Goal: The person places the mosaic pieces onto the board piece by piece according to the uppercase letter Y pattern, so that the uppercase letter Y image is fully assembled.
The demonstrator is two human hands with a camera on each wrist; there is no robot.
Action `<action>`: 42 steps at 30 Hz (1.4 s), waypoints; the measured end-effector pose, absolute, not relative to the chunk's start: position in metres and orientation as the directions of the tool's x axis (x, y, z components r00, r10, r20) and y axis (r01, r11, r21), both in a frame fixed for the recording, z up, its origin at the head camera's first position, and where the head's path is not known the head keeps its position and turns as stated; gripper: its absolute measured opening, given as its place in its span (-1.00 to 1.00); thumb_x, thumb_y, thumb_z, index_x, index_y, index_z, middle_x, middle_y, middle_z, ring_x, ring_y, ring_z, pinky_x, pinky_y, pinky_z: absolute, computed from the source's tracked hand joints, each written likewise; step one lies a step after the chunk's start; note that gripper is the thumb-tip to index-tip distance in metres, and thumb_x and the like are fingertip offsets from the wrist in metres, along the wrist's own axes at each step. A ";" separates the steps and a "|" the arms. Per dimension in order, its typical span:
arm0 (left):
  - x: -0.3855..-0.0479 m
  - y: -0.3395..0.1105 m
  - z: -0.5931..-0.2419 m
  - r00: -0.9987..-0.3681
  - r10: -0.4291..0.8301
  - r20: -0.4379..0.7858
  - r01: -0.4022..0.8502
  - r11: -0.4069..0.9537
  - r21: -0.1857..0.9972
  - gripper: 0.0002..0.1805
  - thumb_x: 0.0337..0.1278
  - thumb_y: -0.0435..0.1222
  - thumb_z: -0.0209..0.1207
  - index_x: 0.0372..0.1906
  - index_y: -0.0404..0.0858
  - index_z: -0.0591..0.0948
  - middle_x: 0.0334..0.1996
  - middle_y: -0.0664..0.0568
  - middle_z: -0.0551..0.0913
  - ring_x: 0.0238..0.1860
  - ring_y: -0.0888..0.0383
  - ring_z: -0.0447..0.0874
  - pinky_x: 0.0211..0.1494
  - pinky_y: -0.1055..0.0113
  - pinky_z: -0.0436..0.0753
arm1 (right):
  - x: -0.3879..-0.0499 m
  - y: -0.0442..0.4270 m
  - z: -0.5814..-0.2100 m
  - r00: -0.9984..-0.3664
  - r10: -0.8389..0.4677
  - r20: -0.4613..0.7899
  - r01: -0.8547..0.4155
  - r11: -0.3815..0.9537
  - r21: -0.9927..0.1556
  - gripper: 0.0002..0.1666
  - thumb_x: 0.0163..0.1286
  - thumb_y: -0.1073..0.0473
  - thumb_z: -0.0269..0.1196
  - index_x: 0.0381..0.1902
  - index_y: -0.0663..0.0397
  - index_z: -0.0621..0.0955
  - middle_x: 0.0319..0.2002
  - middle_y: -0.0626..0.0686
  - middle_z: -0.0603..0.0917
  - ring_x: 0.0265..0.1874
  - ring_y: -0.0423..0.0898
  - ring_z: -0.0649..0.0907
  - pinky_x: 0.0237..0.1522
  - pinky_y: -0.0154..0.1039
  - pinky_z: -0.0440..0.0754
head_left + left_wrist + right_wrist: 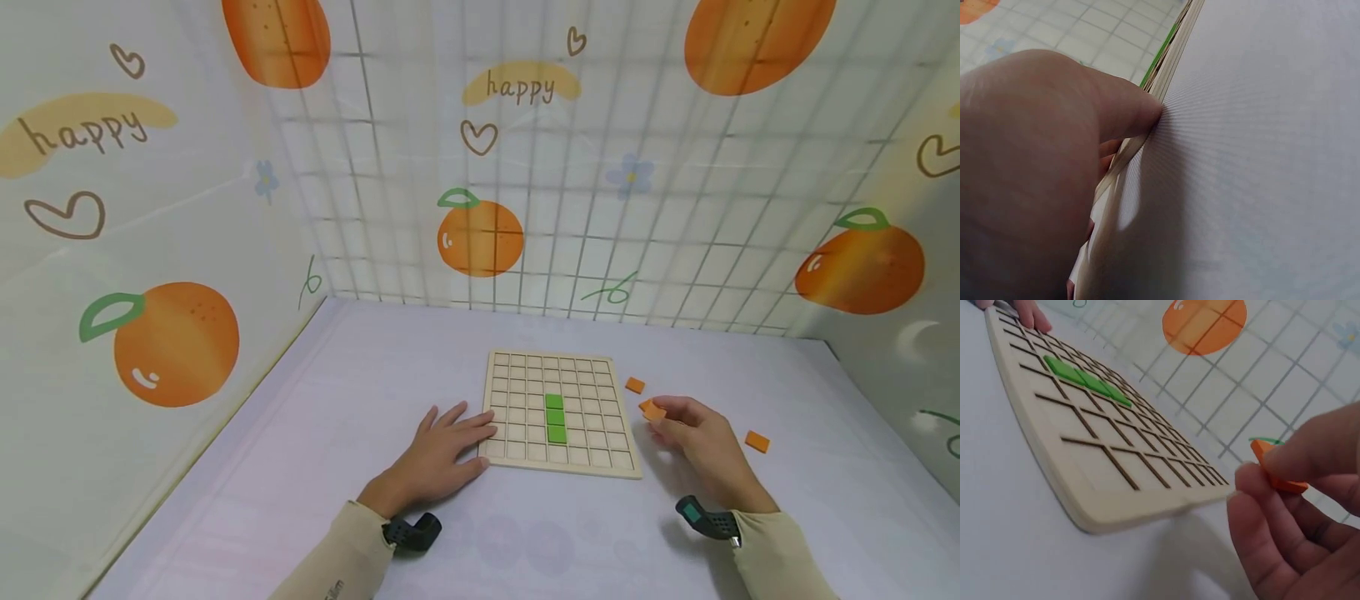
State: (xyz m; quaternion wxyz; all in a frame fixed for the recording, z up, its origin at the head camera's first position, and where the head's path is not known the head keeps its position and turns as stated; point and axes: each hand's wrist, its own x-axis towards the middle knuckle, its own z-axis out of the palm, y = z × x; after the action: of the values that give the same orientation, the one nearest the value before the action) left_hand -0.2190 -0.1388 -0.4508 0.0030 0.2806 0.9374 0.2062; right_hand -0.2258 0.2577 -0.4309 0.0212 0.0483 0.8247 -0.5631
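Note:
A square wooden grid board (525, 457) lies flat on the table, with three green tiles (555, 418) in a column in its cells. My left hand (442, 457) rests at the board's left edge, fingers spread over the rim; in the left wrist view the thumb (1129, 109) touches the board's side. Just off the right edge, my right hand (701, 433) pinches an orange tile (1262, 452) between thumb and fingers. A second orange part (1289, 485) shows below the thumb; whether it is a separate tile I cannot tell.
One loose orange tile (635, 385) lies beside the board's upper right side. Another orange tile (757, 441) lies to the right of my right hand. Printed curtains with a grid pattern (555, 250) enclose the table at the back and sides.

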 end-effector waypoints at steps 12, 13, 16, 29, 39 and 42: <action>-0.219 -0.139 -0.452 -0.838 0.533 0.119 0.533 0.752 0.388 -0.46 0.40 -0.01 0.08 0.43 0.02 0.47 0.49 0.26 0.28 0.57 -0.04 -0.04 0.51 -0.25 -0.22 | -0.224 0.240 -0.429 -0.997 0.012 -0.078 0.077 0.322 -0.943 -0.42 0.45 0.15 0.26 0.34 0.24 0.43 0.04 0.18 0.54 -0.08 -0.05 0.61 -0.09 -0.40 0.62; -0.219 -0.139 -0.452 -0.838 0.533 0.119 0.533 0.752 0.387 -0.46 0.41 -0.02 0.08 0.43 0.02 0.47 0.49 0.26 0.28 0.57 -0.04 -0.05 0.51 -0.25 -0.22 | -0.224 0.239 -0.429 -0.997 0.011 -0.077 0.076 0.319 -0.945 -0.42 0.44 0.16 0.26 0.34 0.25 0.43 0.05 0.19 0.54 -0.08 -0.05 0.60 -0.09 -0.39 0.62; -0.219 -0.139 -0.452 -0.838 0.532 0.122 0.534 0.751 0.388 -0.46 0.41 -0.02 0.07 0.43 0.01 0.47 0.49 0.27 0.28 0.57 -0.05 -0.04 0.51 -0.25 -0.22 | -0.225 0.237 -0.430 -0.997 0.013 -0.081 0.081 0.319 -0.944 -0.43 0.42 0.18 0.28 0.32 0.26 0.45 0.07 0.20 0.55 -0.07 -0.04 0.58 -0.09 -0.39 0.62; -0.220 -0.139 -0.450 -0.841 0.530 0.112 0.528 0.756 0.388 -0.46 0.41 -0.03 0.08 0.43 0.00 0.47 0.50 0.26 0.27 0.57 -0.05 -0.05 0.51 -0.25 -0.22 | -0.225 0.224 -0.425 -0.996 -0.045 -0.073 0.057 0.291 -0.955 -0.43 0.40 0.27 0.28 0.33 0.27 0.46 0.01 0.23 0.55 -0.09 0.02 0.64 -0.07 -0.30 0.67; -0.220 -0.140 -0.451 -0.846 0.524 0.096 0.516 0.761 0.393 -0.44 0.40 0.01 0.06 0.44 0.04 0.45 0.50 0.31 0.24 0.58 -0.01 -0.07 0.52 -0.21 -0.24 | -0.230 0.213 -0.427 -0.995 -0.076 -0.068 0.038 0.340 -0.940 -0.45 0.37 0.23 0.29 0.30 0.20 0.52 -0.06 0.17 0.56 -0.12 0.03 0.60 -0.09 -0.27 0.64; -0.219 -0.139 -0.452 -0.846 0.525 0.095 0.516 0.759 0.398 -0.44 0.40 0.02 0.06 0.45 0.05 0.44 0.50 0.33 0.24 0.58 0.01 -0.08 0.52 -0.19 -0.25 | -0.231 0.208 -0.426 -0.996 -0.068 -0.060 0.032 0.358 -0.933 -0.46 0.37 0.22 0.29 0.29 0.15 0.54 -0.07 0.17 0.55 -0.13 0.05 0.60 -0.09 -0.27 0.64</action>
State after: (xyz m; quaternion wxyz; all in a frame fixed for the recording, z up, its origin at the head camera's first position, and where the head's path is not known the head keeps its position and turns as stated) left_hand -0.2194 -0.1387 -0.4523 0.0110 0.2774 0.9376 0.2091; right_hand -0.2315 0.2077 -0.4259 0.0442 -0.0110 0.8228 -0.5666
